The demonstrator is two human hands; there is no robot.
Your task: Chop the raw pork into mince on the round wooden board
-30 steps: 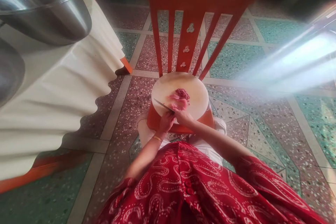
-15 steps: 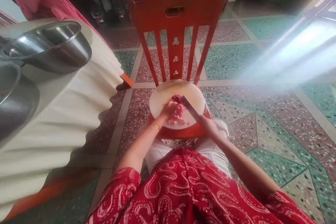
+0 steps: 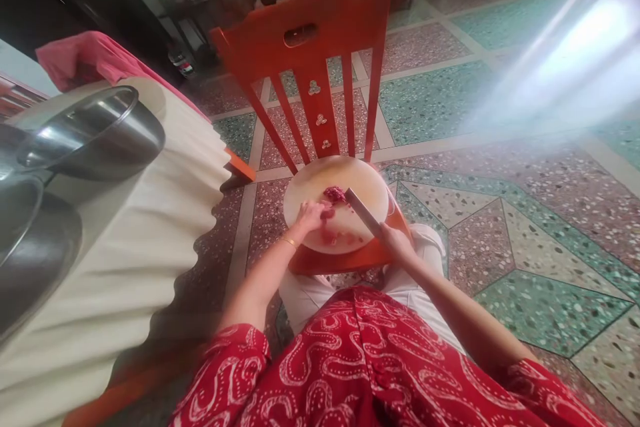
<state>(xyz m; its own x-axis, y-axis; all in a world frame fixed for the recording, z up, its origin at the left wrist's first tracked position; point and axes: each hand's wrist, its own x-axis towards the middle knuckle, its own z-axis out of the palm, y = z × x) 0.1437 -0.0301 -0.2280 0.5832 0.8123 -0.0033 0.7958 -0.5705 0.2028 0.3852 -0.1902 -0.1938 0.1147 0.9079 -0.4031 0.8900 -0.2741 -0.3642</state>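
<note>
My left hand (image 3: 311, 215) lies flat, fingers loosely spread, pressing the raw meat (image 3: 334, 196) near the middle of the round cutting board (image 3: 320, 177). My right hand (image 3: 395, 242) is closed around the knife (image 3: 362, 211) handle at the board's right edge, blade angled in toward the meat. The board sits on the orange chair (image 3: 305, 40) seat.

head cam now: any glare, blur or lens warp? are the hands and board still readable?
Head view: a white flare washes out the upper right; wide-angle warp bends the chair and table edge; the steel bowl at left is soft. Centre is readable: left hand on the meat, right hand holding the knife, cutting board evenly lit.
</note>
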